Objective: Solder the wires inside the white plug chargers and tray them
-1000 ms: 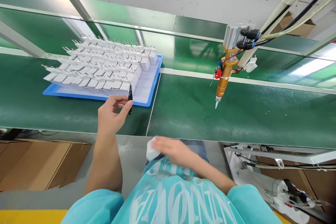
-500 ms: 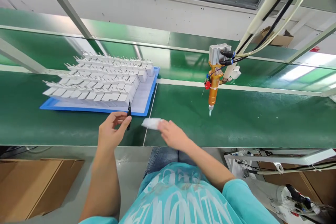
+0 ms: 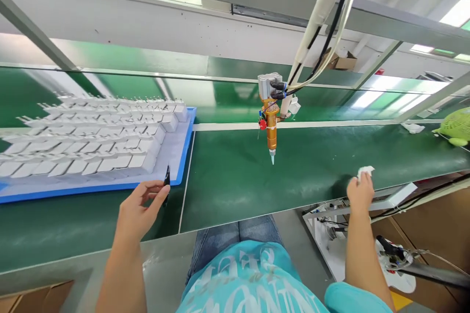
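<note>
Black tweezers stand upright, points up, pinched between the thumb and fingers of my left hand. That hand is over the bench's front edge, close to a blue-rimmed tray. Rows of small white box-like parts with thin white prongs fill much of the tray. Far to the right, my right hand grips a crumpled white wipe, which sticks out above the fingers. The fingertips of the right hand are partly hidden from me.
An orange dispensing head with a pale nozzle hangs over the green bench. Its arm and hoses rise to the upper right. A white crumpled wipe and a lime-green basket-like object lie at far right.
My right hand has swung far to the right with the white wipe, away from the tray. My left hand still holds the tweezers. The view has turned right.
</note>
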Action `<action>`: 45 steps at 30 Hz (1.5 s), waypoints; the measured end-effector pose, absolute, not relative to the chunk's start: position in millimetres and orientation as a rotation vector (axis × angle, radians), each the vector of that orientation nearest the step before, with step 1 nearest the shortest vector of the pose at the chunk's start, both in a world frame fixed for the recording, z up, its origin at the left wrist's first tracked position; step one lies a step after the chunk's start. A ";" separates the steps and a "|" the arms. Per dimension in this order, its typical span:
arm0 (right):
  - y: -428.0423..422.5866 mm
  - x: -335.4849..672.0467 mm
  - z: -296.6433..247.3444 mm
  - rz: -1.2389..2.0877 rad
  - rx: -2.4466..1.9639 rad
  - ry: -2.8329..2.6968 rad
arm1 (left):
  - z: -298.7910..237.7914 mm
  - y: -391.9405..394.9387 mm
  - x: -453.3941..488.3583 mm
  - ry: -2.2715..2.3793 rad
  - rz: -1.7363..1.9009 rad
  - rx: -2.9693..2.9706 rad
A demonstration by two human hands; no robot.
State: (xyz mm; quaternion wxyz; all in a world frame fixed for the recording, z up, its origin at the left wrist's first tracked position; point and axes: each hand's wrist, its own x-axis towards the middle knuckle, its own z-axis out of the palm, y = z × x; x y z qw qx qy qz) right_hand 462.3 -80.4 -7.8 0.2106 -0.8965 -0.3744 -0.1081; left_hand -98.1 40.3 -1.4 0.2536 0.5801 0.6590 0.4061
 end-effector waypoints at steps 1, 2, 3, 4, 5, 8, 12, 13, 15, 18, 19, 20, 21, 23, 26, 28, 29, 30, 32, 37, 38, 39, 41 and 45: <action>-73.4 448.7 -10.7 -0.300 -2.459 -1.101 | 0.2 42.9 -88.6 1.735 1.084 1.604; -63.3 430.1 -15.9 -0.280 -2.419 -1.193 | 1.0 45.7 -78.7 1.669 1.063 1.640; -50.9 408.2 -22.7 -0.247 -2.373 -1.310 | 0.9 48.3 -68.8 1.600 1.035 1.684; -36.8 384.9 -30.7 -0.201 -2.320 -1.446 | 0.1 50.8 -59.6 1.534 1.006 1.730; -21.8 362.3 -38.9 -0.144 -2.261 -1.594 | -1.4 52.9 -51.4 1.475 0.975 1.773; 20.9 318.5 -58.6 -0.006 -2.137 -1.884 | -8.0 57.5 -36.8 1.382 0.912 1.839; 45.4 348.7 -62.8 0.050 -2.247 -1.823 | -17.3 58.9 -40.4 1.484 0.857 1.770; 41.8 368.5 -61.5 0.042 -2.320 -1.731 | -19.5 58.5 -43.7 1.531 0.825 1.738; 20.3 411.5 -59.4 0.009 -2.477 -1.493 | -23.8 57.0 -50.6 1.626 0.762 1.672; -41.1 463.1 -60.6 -0.073 -2.645 -1.137 | -30.7 55.3 -58.8 1.688 0.723 1.587; -65.2 473.8 -62.0 -0.118 -2.680 -1.022 | -33.0 55.3 -60.2 1.682 0.716 1.570; -88.5 481.1 -63.8 -0.159 -2.702 -0.921 | -35.2 55.6 -60.8 1.671 0.703 1.565; -109.5 485.7 -65.6 -0.192 -2.712 -0.841 | -37.0 56.4 -60.5 1.663 0.693 1.571; -139.5 489.0 -68.7 -0.246 -2.699 -0.759 | -38.7 58.9 -57.3 1.662 0.692 1.622; -143.5 486.4 -71.0 -0.279 -2.602 -0.851 | -32.7 66.2 -47.6 1.606 0.652 1.803; -118.8 479.7 -71.7 -0.272 -2.500 -1.002 | -23.8 73.6 -39.5 1.546 0.591 1.954; -100.4 474.0 -72.4 -0.256 -2.444 -1.090 | -19.3 77.8 -35.0 1.533 0.564 2.027; -79.5 466.2 -73.4 -0.230 -2.387 -1.182 | -15.5 82.2 -30.2 1.537 0.538 2.097; -36.4 445.4 -76.2 -0.159 -2.283 -1.355 | -12.2 90.8 -19.6 1.581 0.433 2.227; 21.9 396.3 -69.2 -0.101 -2.056 -1.558 | -26.3 107.4 2.3 1.702 0.263 2.333; 20.3 391.3 -63.4 -0.126 -1.973 -1.537 | -28.6 108.1 4.0 1.700 0.348 2.332; 14.8 386.9 -56.4 -0.139 -1.886 -1.483 | -29.3 106.9 5.0 1.680 0.467 2.330; -4.7 374.2 -41.6 -0.091 -1.747 -1.301 | -25.3 96.1 7.5 1.577 0.762 2.326; -44.6 305.7 -25.8 0.365 -1.484 -1.198 | -8.0 40.7 31.1 1.079 1.260 2.386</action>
